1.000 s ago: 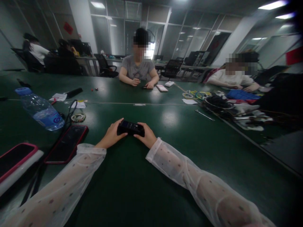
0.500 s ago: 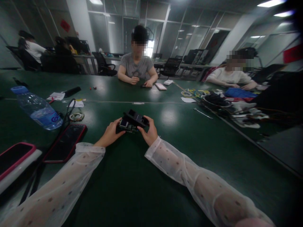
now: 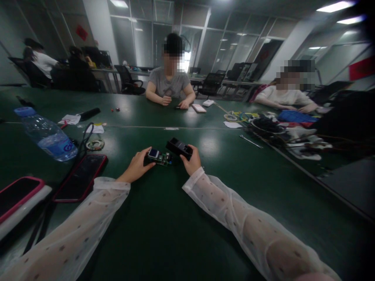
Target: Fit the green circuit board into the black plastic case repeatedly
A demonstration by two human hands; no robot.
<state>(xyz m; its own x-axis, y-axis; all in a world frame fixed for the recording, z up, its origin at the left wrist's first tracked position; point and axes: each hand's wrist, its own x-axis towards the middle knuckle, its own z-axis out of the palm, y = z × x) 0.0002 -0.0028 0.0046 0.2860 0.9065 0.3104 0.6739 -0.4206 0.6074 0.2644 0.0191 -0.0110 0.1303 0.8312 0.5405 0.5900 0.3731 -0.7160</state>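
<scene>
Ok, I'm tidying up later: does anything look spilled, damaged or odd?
No spill or damage stands out. The bottle looks tilted, perhaps lens distortion. The circuit board in the left hand is bare, the black casing apart in the right hand; cables at right lie tangled.

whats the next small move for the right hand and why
Probably to lay the black cover down on the green tabletop: the right hand holds it apart from the circuit board, whose screen end the left hand grips. Setting it down would likely free the right hand for the exposed board.
</scene>
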